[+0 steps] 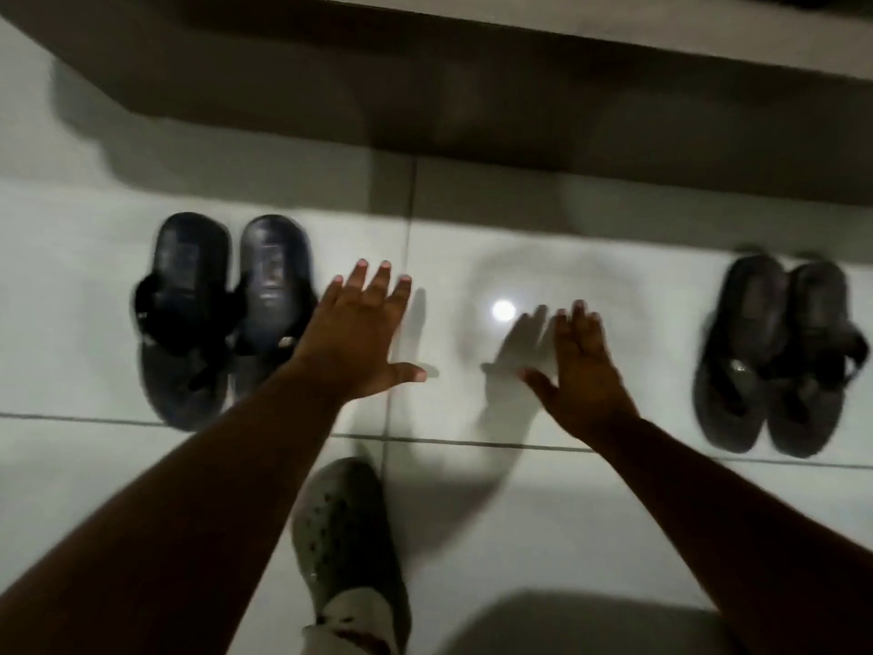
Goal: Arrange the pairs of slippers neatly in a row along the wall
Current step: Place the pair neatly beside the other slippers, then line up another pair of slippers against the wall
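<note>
Two pairs of dark slippers stand on the white tiled floor, heels toward the wall. The black pair (222, 319) is at the left, its two slippers side by side and touching. The grey-black pair (774, 356) is at the right, also side by side. My left hand (359, 333) hovers just right of the black pair, fingers spread, holding nothing. Between the two pairs my right hand (581, 371) is spread over bare floor, also holding nothing.
The wall base (472, 101) runs across the top, in shadow. My foot in a grey perforated clog (345, 536) stands at the bottom centre. A bright light reflection (503, 309) shows on the tile between my hands.
</note>
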Available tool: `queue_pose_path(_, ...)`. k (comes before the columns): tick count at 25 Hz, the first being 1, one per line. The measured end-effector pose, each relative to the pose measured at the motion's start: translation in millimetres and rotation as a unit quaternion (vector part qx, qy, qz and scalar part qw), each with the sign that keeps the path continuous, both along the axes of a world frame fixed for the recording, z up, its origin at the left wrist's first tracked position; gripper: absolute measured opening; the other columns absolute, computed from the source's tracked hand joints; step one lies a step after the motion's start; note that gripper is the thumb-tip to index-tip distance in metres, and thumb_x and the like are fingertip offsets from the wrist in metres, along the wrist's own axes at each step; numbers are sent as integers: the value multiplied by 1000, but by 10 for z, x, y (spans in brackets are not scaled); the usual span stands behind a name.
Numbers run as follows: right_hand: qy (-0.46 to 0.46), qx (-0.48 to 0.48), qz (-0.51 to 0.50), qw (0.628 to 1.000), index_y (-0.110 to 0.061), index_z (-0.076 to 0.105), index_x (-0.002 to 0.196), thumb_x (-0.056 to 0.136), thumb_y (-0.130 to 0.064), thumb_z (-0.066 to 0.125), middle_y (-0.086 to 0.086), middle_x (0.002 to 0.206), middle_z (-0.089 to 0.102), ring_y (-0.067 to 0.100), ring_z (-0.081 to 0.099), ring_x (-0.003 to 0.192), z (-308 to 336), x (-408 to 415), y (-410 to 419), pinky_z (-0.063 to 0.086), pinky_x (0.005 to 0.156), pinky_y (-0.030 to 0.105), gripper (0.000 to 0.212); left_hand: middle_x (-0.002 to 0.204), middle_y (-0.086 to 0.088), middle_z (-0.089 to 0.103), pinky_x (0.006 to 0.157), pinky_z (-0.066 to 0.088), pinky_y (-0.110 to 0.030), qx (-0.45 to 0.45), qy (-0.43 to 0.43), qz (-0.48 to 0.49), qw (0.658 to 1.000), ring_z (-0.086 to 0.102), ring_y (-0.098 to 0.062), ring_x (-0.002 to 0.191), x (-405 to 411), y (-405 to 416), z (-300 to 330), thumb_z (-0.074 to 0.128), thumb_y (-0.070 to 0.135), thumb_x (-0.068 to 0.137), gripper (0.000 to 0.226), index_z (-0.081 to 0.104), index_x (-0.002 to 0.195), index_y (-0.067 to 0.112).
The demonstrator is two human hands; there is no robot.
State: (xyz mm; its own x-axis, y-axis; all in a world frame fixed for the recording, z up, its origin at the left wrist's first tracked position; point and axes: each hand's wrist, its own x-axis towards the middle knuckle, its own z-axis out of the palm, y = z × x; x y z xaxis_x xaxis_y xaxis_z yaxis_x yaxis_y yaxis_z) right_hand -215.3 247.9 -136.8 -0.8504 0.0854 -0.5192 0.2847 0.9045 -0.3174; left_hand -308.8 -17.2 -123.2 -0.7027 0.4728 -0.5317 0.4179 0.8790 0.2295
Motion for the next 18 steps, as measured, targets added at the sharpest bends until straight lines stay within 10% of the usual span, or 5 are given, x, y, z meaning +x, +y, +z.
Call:
queue_pose_path(8,-33,122,-169,977,-16,14,151,91,-55,41,17,162,8,46,5,146,110,978,3383,18,115,63,77,164,-10,-1,119,11,-50,44,-14,-108,993,-1,-35,150,670,3311,-144,52,69,77,100,4,153,24)
queue_pose_path(18,82,-48,-148,984,-13,20,150,94,-37,50,32,157,8,46,11,146,-561,1456,4250,29,117,49,68,164,-5,-1,115,-3,-62,-68,48,-108,991,-8,-43,147,1234,5002,-798,41,55,89,73,8,151,38)
